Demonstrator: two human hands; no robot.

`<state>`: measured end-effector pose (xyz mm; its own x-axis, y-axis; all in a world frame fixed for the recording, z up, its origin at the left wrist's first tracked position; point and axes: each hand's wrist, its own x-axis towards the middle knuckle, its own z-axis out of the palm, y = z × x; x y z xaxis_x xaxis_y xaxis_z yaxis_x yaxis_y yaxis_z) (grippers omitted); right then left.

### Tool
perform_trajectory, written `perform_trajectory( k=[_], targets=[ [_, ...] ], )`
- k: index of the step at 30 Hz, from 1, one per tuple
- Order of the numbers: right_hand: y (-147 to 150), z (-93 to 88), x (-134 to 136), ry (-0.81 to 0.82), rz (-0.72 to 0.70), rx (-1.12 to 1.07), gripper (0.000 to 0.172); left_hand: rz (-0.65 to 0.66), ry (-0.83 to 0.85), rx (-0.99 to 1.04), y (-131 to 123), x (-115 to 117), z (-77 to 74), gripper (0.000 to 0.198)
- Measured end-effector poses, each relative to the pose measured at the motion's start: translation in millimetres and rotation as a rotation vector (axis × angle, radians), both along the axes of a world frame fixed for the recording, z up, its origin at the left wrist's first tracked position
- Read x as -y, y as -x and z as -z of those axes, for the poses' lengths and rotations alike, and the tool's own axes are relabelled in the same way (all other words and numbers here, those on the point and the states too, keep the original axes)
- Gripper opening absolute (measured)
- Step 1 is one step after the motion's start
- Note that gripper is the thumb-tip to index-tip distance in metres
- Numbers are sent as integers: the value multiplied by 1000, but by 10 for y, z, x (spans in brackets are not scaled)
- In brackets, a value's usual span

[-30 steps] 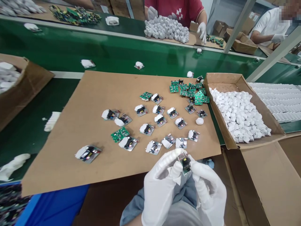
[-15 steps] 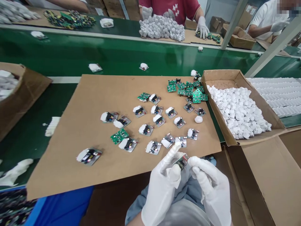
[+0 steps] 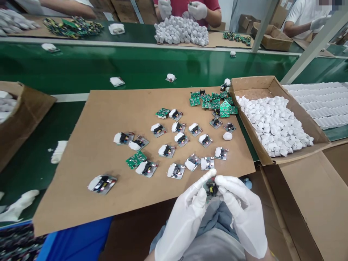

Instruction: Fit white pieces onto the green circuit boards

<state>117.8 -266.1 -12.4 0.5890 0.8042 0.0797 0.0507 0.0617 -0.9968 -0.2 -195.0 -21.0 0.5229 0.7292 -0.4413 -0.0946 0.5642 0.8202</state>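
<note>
Between my two white-gloved hands, just past the front edge of the cardboard sheet (image 3: 130, 203), is a small circuit board (image 3: 211, 188) with dark parts on it. My left hand (image 3: 187, 210) is closed on its left side, thumb and forefinger gripping it. The fingers of my right hand (image 3: 239, 210) pinch the board's right side and partly hide it. Beyond my hands, boards with white lumps on them, such as this board (image 3: 207, 163), lie spread over the sheet. At the back right of the sheet is a cluster of bare green boards (image 3: 214, 101).
An open carton (image 3: 307, 154) of white wrapped pieces stands at right, beside rows of white pieces (image 3: 323, 103). Behind runs a green conveyor (image 3: 136, 65) carrying several boards. Across it, co-workers' gloved hands are near a white heap (image 3: 181, 30). Another carton (image 3: 29, 108) is at left.
The board has turned in my hands, and my right fingers have closed in nearer to my left. Boards on the belt have shifted right. The co-worker opposite has lifted a hand from the green boards.
</note>
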Motion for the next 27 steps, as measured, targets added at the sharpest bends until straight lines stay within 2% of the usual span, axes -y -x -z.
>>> perform_trajectory(
  k=[5,10,15,22,27],
  targets=[
    [42,-85,56,15,48,135,23,-43,-126,-149,-38,26,-47,63],
    [102,-95,92,20,88,159,42,-24,-188,-148,-32,26,-54,55],
    [92,-69,91,-42,98,260,29,-30,-281,-103,16,55,-6,41],
    [76,-145,107,0,95,314,25,-45,-346,-10,29,93,20,33],
    [-1,-191,82,-53,-9,237,15,-33,-373,12,23,87,-20,30]
  ],
)
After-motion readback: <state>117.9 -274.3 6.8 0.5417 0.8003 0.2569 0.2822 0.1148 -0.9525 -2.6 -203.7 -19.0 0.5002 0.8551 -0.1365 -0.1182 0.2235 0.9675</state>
